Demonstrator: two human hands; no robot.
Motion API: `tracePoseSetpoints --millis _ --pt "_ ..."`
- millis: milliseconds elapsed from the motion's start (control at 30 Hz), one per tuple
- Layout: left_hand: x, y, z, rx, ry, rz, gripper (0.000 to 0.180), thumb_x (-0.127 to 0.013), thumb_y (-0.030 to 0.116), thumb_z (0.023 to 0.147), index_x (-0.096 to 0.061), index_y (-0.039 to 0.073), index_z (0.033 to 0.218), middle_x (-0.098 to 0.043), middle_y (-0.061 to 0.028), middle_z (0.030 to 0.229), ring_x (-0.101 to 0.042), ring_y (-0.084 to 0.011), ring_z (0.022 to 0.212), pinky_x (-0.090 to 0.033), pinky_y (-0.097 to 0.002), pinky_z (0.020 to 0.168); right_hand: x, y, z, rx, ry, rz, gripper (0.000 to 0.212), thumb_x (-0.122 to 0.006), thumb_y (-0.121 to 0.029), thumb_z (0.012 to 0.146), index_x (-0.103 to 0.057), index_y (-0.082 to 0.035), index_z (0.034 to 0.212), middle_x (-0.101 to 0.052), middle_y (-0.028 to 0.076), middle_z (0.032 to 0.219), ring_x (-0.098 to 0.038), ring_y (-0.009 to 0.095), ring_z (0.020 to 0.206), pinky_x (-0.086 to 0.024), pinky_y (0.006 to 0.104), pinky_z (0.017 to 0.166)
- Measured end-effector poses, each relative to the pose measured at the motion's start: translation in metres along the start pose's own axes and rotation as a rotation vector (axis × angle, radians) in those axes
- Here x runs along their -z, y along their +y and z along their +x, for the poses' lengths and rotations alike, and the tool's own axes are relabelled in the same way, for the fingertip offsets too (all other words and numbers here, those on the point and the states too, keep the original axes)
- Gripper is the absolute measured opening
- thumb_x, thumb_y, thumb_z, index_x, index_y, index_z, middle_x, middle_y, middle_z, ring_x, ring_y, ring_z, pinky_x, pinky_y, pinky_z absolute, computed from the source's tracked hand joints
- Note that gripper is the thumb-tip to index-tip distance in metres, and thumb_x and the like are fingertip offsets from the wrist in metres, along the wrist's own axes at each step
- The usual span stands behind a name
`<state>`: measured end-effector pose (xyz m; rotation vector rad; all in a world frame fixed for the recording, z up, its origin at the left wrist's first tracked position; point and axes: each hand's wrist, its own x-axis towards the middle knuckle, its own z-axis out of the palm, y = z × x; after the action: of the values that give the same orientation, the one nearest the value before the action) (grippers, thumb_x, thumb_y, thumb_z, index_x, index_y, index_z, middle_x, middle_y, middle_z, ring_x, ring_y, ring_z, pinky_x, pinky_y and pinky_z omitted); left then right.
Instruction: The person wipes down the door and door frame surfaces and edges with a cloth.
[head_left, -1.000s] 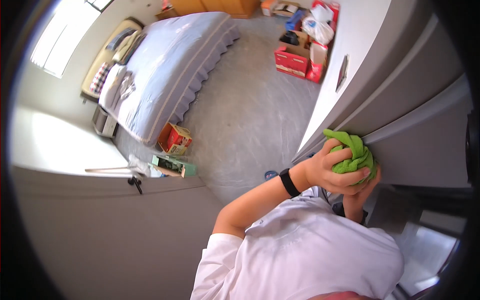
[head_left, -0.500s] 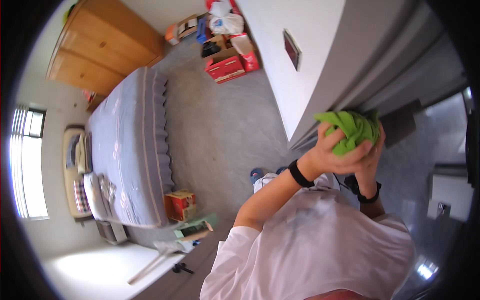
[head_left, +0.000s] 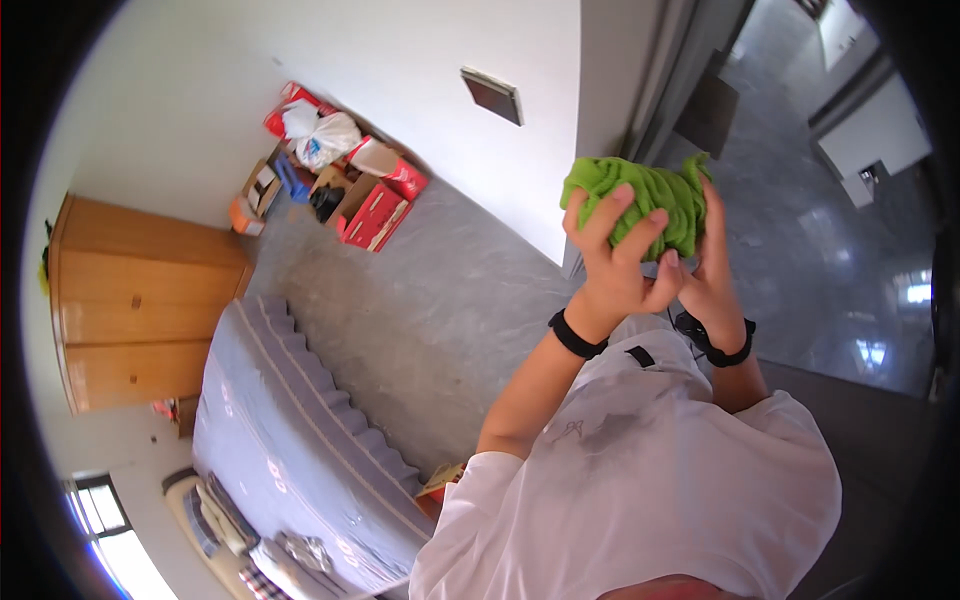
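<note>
A bright green cloth, bunched into a thick, creased bundle, is held up in front of my chest by both hands. My left hand wraps its near left side, with the fingers spread over the folds. On the other side my right hand is closed against the bundle, its fingers partly hidden behind the cloth. The two hands meet under it. A loose corner of cloth sticks up at the right end. Black bands sit on both wrists.
A white wall with a switch panel ends in a corner just beyond my hands. Left are a bed with a blue-grey cover and a wooden wardrobe. Red cardboard boxes and a white bag stand by the wall.
My view has turned, so the doorway and shiny floor show more on the right. The cloth has gone from a rounded wad to a longer bundle, and my left fingers have shifted on it.
</note>
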<state>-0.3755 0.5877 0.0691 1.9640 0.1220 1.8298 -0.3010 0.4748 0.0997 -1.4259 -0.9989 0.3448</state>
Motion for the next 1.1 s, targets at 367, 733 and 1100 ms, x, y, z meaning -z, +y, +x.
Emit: tracePoseSetpoints --millis 367,733,1100 --pt "-0.006 -0.03 0.012 0.114 0.046 -0.04 0.061 -0.068 0.022 0.076 -0.046 0.008 0.132 -0.036 -0.0218 0.144 -0.034 -0.0431 0.133 -0.028 -0.0587 0.112 -0.019 0.016 0.031 0.077 0.198 -0.119 0.074 -0.075 -0.003 0.086 -0.038 -0.002 0.149 -0.057 0.02 0.137 -0.059 0.028 0.126 -0.047 0.0373 0.103" --pt "-0.014 -0.059 -0.003 -0.001 0.174 0.257 0.077 -0.076 0.054 0.077 -0.036 0.016 0.131 -0.033 -0.0192 0.137 -0.046 -0.0428 0.125 -0.046 -0.0592 0.102 -0.004 0.037 0.057 0.098 0.029 0.021 0.057 -0.079 -0.008 0.08 -0.052 -0.001 0.13 -0.07 0.018 0.111 -0.071 0.028 0.105 -0.053 0.0352 0.09" --pt "-0.025 -0.054 -0.021 0.026 0.302 0.357 0.067 -0.068 0.043 0.078 -0.036 0.017 0.13 -0.032 -0.0175 0.138 -0.044 -0.0436 0.126 -0.043 -0.0604 0.103 0.01 0.071 0.044 0.17 -0.147 0.005 0.063 -0.075 -0.016 0.08 -0.05 0.003 0.135 -0.065 0.023 0.117 -0.067 0.036 0.108 -0.051 0.0386 0.095"
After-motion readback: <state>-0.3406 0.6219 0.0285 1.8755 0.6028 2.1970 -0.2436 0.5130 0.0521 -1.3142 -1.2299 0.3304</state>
